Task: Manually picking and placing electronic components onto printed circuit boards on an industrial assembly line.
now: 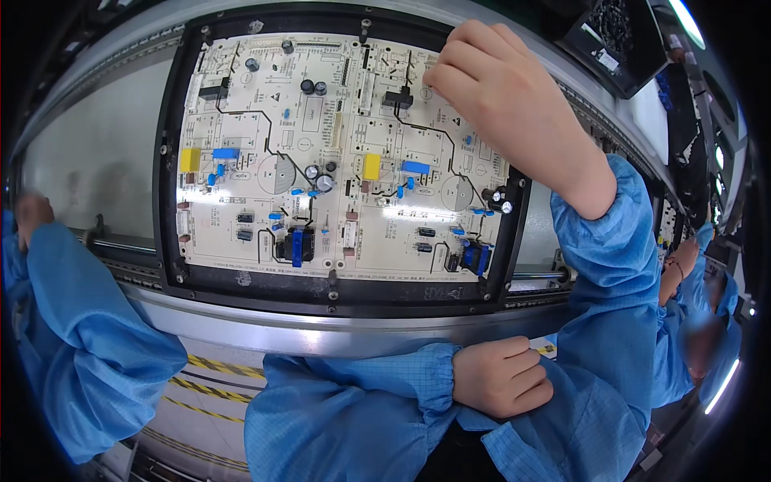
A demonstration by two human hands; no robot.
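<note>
Above the upper right part of a white circuit board [438, 189], my right hand [490, 76] reaches down with its fingers pinched together. Whatever sits between its fingertips is hidden. My left hand [502, 377] is curled into a fist in front of the rail, close to my right sleeve; its palm is out of sight. A matching circuit board [233, 132] lies to the left. Both boards carry a yellow block capacitor [371, 167], a blue block capacitor [226, 153], black cylindrical capacitors and a blue-and-black transformer [298, 247]. A black frame [337, 299] surrounds them.
A metal rail [305, 333] runs along the near side of the conveyor. At the far left is a co-worker's blue sleeve [88, 337]; another person [683, 273] works at the far right. A black bin of small parts [614, 44] stands at the upper right.
</note>
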